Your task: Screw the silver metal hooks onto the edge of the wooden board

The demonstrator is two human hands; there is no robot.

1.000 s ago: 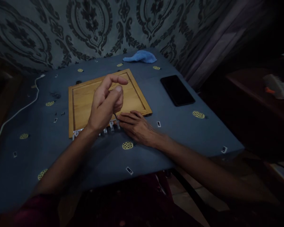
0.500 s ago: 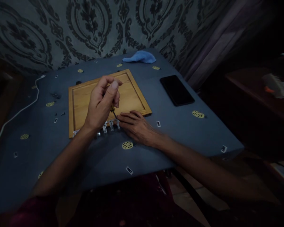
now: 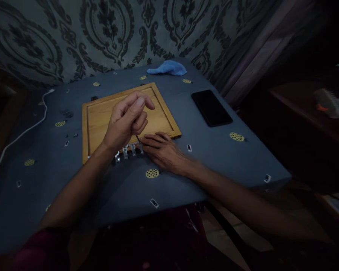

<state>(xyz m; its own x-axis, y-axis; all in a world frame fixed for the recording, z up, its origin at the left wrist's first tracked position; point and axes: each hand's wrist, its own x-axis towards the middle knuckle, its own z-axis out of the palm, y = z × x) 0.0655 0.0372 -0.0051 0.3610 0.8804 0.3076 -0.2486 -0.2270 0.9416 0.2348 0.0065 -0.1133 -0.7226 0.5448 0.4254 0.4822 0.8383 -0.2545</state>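
Note:
A framed wooden board [image 3: 155, 109] lies on the table, with a metal rail of several hooks [image 3: 125, 152] along its near edge. My left hand [image 3: 126, 118] is above that edge, closed around a screwdriver [image 3: 138, 139]. Only the thin shaft shows below the fist, pointing down at the rail's right end; the handle is hidden in the fingers. My right hand [image 3: 165, 152] lies flat with its fingers stretched over the board's near edge. Its fingertips are by the shaft's tip and the last hook. Any screw under the tip is too small to make out.
A black phone [image 3: 211, 108] lies right of the board, and a blue cloth [image 3: 169, 68] is at the back. Small screws [image 3: 75, 135] and a white cable [image 3: 31, 130] are on the left. A patterned wall [image 3: 107, 34] stands behind the table.
My left hand has turned at the wrist, its index finger reaching further right and its fist now covering the screwdriver's handle. The right hand and the board stay in place.

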